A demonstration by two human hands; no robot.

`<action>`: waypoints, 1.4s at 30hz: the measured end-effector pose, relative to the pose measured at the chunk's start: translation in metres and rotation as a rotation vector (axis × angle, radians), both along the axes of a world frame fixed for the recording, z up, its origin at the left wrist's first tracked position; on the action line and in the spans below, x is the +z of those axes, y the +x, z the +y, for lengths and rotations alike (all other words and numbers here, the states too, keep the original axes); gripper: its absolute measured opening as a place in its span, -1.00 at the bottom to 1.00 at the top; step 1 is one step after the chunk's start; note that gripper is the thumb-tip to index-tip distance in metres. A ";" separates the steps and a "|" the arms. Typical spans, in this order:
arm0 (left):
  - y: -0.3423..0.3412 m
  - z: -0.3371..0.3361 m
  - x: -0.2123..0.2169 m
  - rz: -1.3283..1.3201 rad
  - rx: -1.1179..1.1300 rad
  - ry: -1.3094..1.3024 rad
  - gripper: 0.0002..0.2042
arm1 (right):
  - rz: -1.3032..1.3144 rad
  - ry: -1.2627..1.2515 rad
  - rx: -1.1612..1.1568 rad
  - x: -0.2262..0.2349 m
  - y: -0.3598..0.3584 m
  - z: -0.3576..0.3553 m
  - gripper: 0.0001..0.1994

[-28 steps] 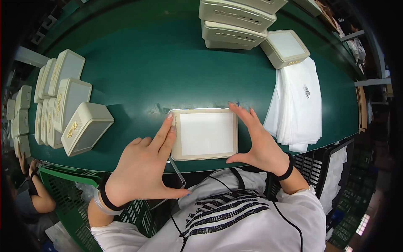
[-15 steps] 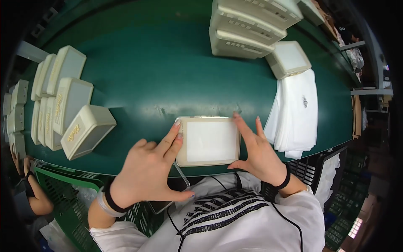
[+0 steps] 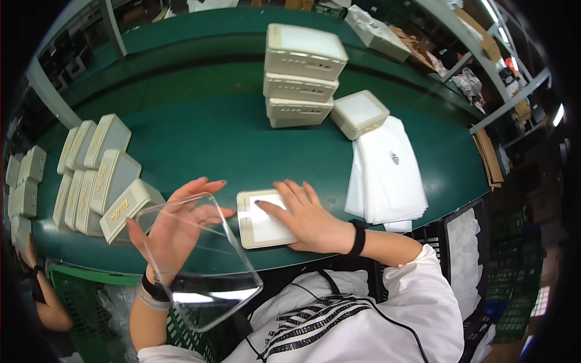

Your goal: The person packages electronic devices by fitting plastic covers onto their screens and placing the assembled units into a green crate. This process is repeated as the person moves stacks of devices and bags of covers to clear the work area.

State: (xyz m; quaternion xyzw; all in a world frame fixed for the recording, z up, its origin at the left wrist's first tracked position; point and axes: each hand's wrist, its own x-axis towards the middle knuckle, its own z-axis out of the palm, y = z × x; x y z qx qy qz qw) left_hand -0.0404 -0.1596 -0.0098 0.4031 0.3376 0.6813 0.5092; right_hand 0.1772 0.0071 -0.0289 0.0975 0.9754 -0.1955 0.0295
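Note:
A transparent plastic box-shaped cover (image 3: 212, 283) hangs tilted from my left hand (image 3: 172, 242), whose thumb and fingers spread around its upper end. Just right of it, a cream case with a white panel on top (image 3: 245, 233) lies near the front edge of the green table. Across that case rests my right hand (image 3: 318, 225), fingers loosely apart, thumb over the white panel. The hand hides the right part of the case.
Several cream cases with gold lettering (image 3: 100, 187) stand on edge at the left. Three more are stacked (image 3: 299, 112) at the back, beside a single case (image 3: 361, 115) and a pile of white bags (image 3: 396, 175). A green crate (image 3: 91, 272) and a co-worker's arm (image 3: 48, 302) are at lower left.
My left hand has left the case and now lifts the clear cover beside it. My right hand has slid left over the case. The view has tilted up.

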 end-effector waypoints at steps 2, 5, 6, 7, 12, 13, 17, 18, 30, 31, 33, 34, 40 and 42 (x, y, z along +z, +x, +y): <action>0.001 -0.001 0.001 -0.219 0.015 0.038 0.01 | 0.043 0.040 0.038 -0.007 -0.004 0.003 -0.04; -0.002 0.000 -0.004 -0.367 0.103 0.010 0.00 | 0.120 0.002 0.052 -0.009 -0.006 0.008 -0.09; -0.003 0.000 -0.007 -0.360 0.100 0.029 0.00 | 0.153 -0.027 0.061 -0.006 -0.007 0.010 -0.12; -0.003 0.000 -0.011 -0.410 0.095 0.033 0.01 | 0.161 -0.009 0.064 0.001 -0.006 0.015 -0.12; -0.006 0.003 -0.009 -0.446 0.148 0.054 -0.02 | 0.508 0.155 0.117 0.095 -0.021 0.074 -0.13; -0.006 0.003 -0.008 -0.417 0.169 0.055 -0.04 | 0.579 0.145 0.108 0.119 -0.034 0.093 -0.12; -0.011 0.003 -0.010 -0.401 0.176 0.071 -0.05 | 0.660 0.285 0.045 0.183 -0.075 0.175 -0.09; -0.012 0.003 -0.010 -0.393 0.175 0.082 -0.05 | 0.538 0.210 -0.061 0.191 -0.082 0.188 -0.09; -0.022 0.004 -0.018 -0.480 0.353 0.089 -0.03 | 0.708 -0.010 -0.162 0.170 -0.083 0.149 -0.37; -0.020 0.007 -0.017 -0.389 0.370 0.147 -0.02 | 0.698 -0.297 -0.186 0.152 -0.073 0.125 -0.42; -0.013 -0.001 -0.014 -0.288 0.420 0.172 -0.01 | 0.538 -0.918 -0.289 0.109 -0.046 0.066 -0.46; -0.012 -0.001 -0.013 -0.201 0.415 0.230 0.00 | 0.386 -1.230 -0.361 0.088 -0.036 0.036 -0.44; 0.008 -0.004 -0.010 -0.022 0.296 0.337 0.11 | -0.268 -2.812 -0.034 -0.005 -0.042 -0.060 -0.09; 0.014 -0.007 -0.007 0.020 0.297 0.318 0.10 | -0.262 -2.875 0.145 -0.007 -0.044 -0.075 -0.07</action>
